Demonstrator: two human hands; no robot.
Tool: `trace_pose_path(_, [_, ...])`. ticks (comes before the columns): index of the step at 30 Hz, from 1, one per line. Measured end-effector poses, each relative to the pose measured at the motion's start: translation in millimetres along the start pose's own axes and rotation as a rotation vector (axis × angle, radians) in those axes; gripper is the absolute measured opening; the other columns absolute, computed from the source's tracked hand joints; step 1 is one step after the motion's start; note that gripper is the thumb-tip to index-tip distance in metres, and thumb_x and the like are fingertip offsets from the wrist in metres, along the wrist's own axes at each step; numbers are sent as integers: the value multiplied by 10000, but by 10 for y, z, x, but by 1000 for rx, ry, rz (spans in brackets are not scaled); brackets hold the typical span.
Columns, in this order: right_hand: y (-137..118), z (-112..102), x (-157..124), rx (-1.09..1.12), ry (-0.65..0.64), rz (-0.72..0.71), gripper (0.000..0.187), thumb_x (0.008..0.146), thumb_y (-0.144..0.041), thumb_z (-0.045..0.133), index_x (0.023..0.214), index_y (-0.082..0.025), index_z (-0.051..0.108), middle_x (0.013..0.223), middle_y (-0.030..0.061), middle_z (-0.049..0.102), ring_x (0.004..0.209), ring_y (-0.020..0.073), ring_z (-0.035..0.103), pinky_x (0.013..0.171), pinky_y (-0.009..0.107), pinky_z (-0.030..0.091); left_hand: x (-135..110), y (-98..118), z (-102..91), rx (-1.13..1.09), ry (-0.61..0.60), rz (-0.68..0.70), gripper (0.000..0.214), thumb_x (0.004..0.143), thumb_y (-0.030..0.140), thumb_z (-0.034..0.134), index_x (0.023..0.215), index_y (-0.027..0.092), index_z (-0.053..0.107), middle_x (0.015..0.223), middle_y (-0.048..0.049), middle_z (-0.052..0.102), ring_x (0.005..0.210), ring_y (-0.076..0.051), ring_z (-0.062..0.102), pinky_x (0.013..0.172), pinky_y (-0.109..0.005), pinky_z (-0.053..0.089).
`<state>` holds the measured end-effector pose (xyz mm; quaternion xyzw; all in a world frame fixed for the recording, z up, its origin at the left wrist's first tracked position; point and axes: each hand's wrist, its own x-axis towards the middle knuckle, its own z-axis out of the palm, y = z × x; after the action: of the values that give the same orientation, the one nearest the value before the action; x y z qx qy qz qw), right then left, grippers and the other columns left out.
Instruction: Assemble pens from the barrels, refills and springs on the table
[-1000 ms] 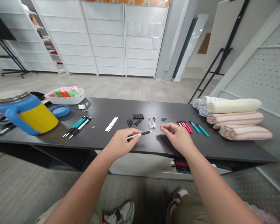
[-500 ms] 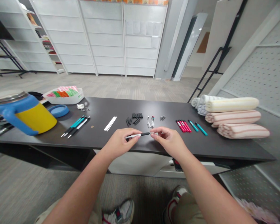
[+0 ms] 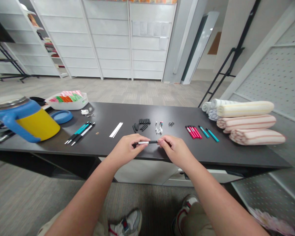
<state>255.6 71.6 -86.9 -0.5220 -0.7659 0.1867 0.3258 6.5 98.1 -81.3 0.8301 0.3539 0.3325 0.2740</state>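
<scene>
A white pen with a black grip (image 3: 152, 142) lies level between my hands above the front edge of the table. My left hand (image 3: 127, 149) is closed around its white barrel. The fingers of my right hand (image 3: 173, 147) pinch the pen's right end, at the end of the black grip; the tip is hidden by them. Just beyond my hands lie several black grips (image 3: 144, 124), small white and coloured pieces (image 3: 159, 130) and small metal pieces (image 3: 171, 124). Thin white refills (image 3: 116, 130) are to the left of these.
Several pens (image 3: 81, 133) lie at left, near a blue-yellow jug (image 3: 36, 119), a blue lid (image 3: 62, 116) and a white tray (image 3: 71, 105). Red barrels (image 3: 193, 132) and teal barrels (image 3: 212, 134) lie at right, before rolled towels (image 3: 253, 123). The dark table (image 3: 179, 113) carries everything.
My right fingers have moved slightly left, up against the black grip. The light tip that showed between grip and fingers is now covered. My left hand has hardly moved.
</scene>
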Motion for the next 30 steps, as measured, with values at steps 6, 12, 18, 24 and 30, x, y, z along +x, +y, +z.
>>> trace_pose_path(6, [-27, 48, 4, -105, 27, -51, 344, 1094, -361, 404, 804, -240, 544, 776, 22, 635, 740, 198, 592, 692, 305, 380, 5, 0, 13, 39, 19, 34, 242, 1033, 324, 619, 1223, 243, 745, 1115, -51, 754, 1018, -194, 694, 828, -266, 534])
trace_pose_path(12, [-16, 72, 11, -125, 53, -58, 358, 1094, -359, 402, 771, -237, 499, 734, 11, 594, 696, 187, 556, 668, 301, 349, 29, -60, 62, 66, 23, 146, 140, 1031, 273, 638, 1074, 206, 754, 1013, -51, 710, 983, -192, 650, 907, -317, 491])
trace_pose_path(18, [-3, 100, 19, -131, 78, -60, 362, 1095, -344, 408, 754, -235, 465, 714, 3, 565, 678, 178, 532, 662, 301, 335, 38, -99, 85, 140, 62, 158, 196, 1025, 283, 645, 1193, 218, 722, 1147, -76, 668, 1089, -227, 609, 974, -368, 465])
trace_pose_path(24, [-11, 100, 24, -133, 87, -59, 365, 1094, -341, 406, 747, -236, 443, 700, -5, 541, 665, 171, 509, 655, 301, 321, 69, -94, 84, 213, -22, 162, 262, 1084, 277, 510, 908, 191, 684, 1023, -56, 688, 975, -218, 601, 914, -371, 443])
trace_pose_path(30, [-8, 109, 24, -124, 90, -49, 371, 1090, -348, 415, 737, -235, 423, 697, -7, 534, 662, 167, 495, 648, 302, 307, 48, -91, 108, 224, -8, 88, 139, 1048, 292, 606, 965, 205, 675, 969, -31, 721, 945, -225, 601, 873, -371, 431])
